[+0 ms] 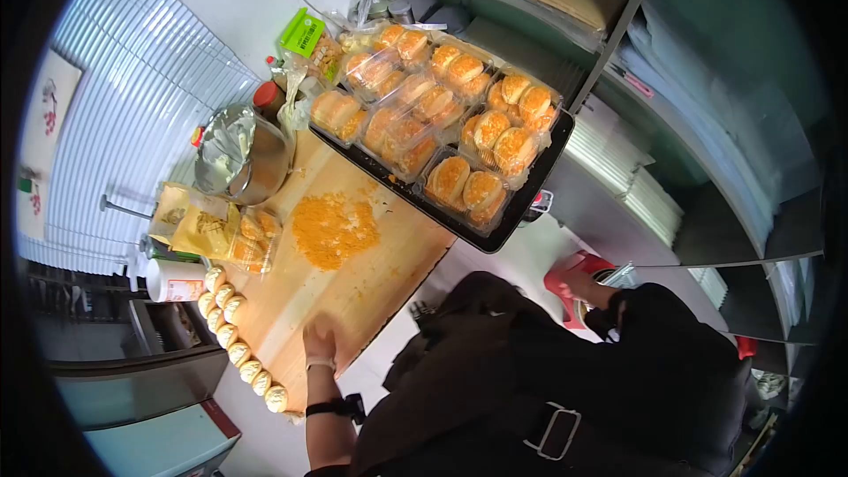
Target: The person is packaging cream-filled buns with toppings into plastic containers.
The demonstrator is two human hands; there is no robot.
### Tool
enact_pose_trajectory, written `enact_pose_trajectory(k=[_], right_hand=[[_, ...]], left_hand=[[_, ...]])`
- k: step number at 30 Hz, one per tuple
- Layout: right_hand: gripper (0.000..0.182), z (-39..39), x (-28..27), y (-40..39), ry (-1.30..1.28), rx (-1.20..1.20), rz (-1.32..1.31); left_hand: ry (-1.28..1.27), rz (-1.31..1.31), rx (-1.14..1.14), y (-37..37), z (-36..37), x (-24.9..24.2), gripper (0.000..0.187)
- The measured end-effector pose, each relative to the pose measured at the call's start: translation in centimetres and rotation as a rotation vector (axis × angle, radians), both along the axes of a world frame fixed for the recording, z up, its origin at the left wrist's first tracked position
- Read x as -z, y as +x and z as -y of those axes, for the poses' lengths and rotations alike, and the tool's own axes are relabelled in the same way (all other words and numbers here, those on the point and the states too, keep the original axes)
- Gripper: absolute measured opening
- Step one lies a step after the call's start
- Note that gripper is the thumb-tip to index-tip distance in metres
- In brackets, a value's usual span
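A: Left hand (318, 342) rests flat, fingers spread, on the wooden board (353, 291); right hand is out of view.

B: Judged step: between fillings; crumb pile (334, 228) lies mid-board, dough balls (237, 336) along the edge—next, reach either.

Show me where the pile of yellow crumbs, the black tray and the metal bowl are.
pile of yellow crumbs (333, 228), head view, middle of the heap.
black tray (495, 237), head view, bare near rim.
metal bowl (256, 178), head view, outer side wall.
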State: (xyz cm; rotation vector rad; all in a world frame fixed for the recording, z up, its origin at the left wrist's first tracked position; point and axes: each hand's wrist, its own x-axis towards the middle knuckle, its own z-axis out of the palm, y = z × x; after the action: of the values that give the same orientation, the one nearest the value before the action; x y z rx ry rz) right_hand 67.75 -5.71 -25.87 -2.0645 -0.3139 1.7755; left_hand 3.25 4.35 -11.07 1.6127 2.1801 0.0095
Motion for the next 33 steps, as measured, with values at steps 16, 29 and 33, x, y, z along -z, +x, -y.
enact_pose_trajectory(k=[16, 29, 33], right_hand=[[0.026, 16.2, -4.3, 11.7, 0.429, -0.439, 0.320], [0.057, -12.9, -31.9, -7.1, 0.979, -0.290, -0.532], [0.046, -19.1, -32.1, -20.1, 0.817, -0.688, -0.620]], left_hand=[[0.144, 0.687, -0.263, 32.4, -30.2, -7.3, 0.031], [0.437, 1.239, -0.150, 26.2, -3.5, -16.5, 0.014], [0.466, 1.218, -0.185, 18.5, 5.0, -12.2, 0.006]])
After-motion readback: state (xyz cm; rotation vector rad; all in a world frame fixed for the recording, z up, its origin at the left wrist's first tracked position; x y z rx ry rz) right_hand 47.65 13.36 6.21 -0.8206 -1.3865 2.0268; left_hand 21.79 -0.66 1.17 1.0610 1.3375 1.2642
